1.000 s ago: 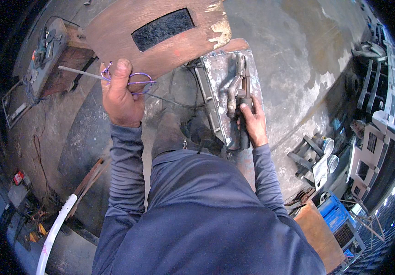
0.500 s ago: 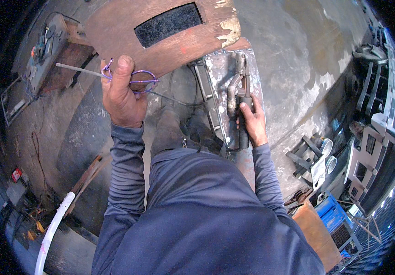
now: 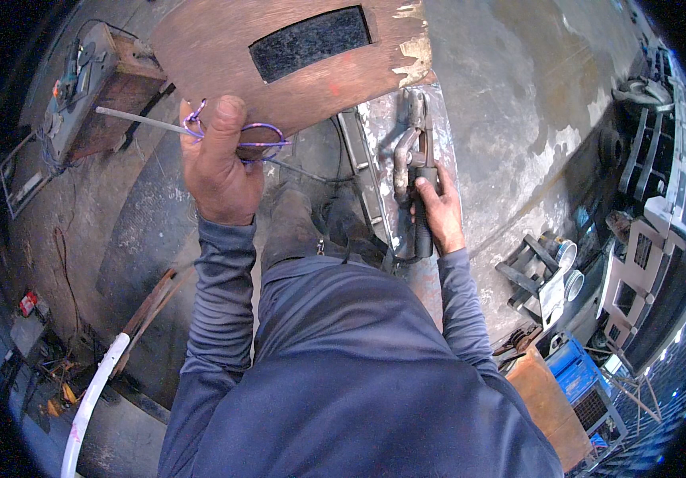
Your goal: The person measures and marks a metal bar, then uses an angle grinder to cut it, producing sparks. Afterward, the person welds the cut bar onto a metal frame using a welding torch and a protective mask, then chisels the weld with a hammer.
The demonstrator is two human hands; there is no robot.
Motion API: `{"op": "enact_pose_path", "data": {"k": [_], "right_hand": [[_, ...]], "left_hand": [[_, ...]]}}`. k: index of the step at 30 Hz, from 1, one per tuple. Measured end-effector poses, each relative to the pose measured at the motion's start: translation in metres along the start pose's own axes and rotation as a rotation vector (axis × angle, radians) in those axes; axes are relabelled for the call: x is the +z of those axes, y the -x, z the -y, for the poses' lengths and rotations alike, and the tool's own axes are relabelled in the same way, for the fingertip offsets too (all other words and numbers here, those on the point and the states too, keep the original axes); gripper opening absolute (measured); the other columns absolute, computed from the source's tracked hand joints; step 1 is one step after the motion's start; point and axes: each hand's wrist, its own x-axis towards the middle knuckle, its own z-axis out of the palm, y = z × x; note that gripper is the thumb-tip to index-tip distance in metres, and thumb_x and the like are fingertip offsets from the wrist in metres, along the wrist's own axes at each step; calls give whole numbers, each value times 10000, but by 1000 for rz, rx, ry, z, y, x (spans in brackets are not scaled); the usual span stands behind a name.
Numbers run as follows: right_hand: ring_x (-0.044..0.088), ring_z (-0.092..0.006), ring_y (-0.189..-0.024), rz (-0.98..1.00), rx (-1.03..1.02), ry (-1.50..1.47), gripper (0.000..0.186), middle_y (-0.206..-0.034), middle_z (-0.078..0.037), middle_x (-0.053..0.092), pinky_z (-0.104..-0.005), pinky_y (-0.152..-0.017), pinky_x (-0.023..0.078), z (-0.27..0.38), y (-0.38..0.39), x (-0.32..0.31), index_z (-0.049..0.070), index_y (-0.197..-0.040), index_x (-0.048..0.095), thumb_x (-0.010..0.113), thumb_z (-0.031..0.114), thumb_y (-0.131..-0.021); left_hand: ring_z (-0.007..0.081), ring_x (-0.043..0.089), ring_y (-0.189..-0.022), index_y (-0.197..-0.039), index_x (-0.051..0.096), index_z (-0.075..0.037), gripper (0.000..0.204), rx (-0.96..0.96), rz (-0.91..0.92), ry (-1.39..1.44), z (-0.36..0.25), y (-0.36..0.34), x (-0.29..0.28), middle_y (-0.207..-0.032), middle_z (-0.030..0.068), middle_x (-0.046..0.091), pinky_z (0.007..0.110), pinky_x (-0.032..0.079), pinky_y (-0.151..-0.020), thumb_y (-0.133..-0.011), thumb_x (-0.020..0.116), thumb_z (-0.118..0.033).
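Observation:
My left hand (image 3: 225, 175) is raised, its thumb upright and fingers closed around a thin grey welding rod (image 3: 142, 121) that sticks out to the left. A loop of purple-and-white cord (image 3: 261, 144) hangs about the same hand. Just beyond it is a brown wooden welding shield (image 3: 331, 95) with a dark rectangular window; how the hand meets the shield is hidden. My right hand (image 3: 442, 213) is wrapped around the black handle of an electrode holder (image 3: 426, 171). Its metal jaws point away from me, over a paint-stained metal surface (image 3: 383, 131). No rod shows in the jaws.
A worn box-like stand (image 3: 96, 103) with a power tool on top is at far left. A white curved tube (image 3: 92, 398) rises at lower left. On the right are a metal frame with round parts (image 3: 546, 275) and a blue machine (image 3: 574, 366). A cable (image 3: 311, 174) crosses between my hands.
The wooden shield and my left hand, with the rod and cord, have shifted slightly to the right. My right hand and the electrode holder stay in place.

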Motion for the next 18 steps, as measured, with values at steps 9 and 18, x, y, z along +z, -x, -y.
{"op": "enact_pose_path", "data": {"k": [9, 18], "right_hand": [[581, -135, -568, -32, -85, 44, 578, -827, -76, 612, -281, -482, 498, -28, -12, -8, 20, -1425, 410, 652, 223, -941], [624, -142, -580, -35, 80, -20, 239, -834, -85, 662, -292, -475, 502, -9, -6, -4, -33, -1006, 620, 640, 191, -925]], "left_hand": [[173, 680, -940, -1276, 513, -29, 444, -90, 217, -158, 1, 13, -2, -1073, 78, 659, 315, 596, -754, -923, 717, -205], [165, 684, -949, -1245, 565, -19, 468, -173, 361, 77, 17, 21, 12, -1085, 92, 683, 292, 601, -757, -868, 773, -202]]}}
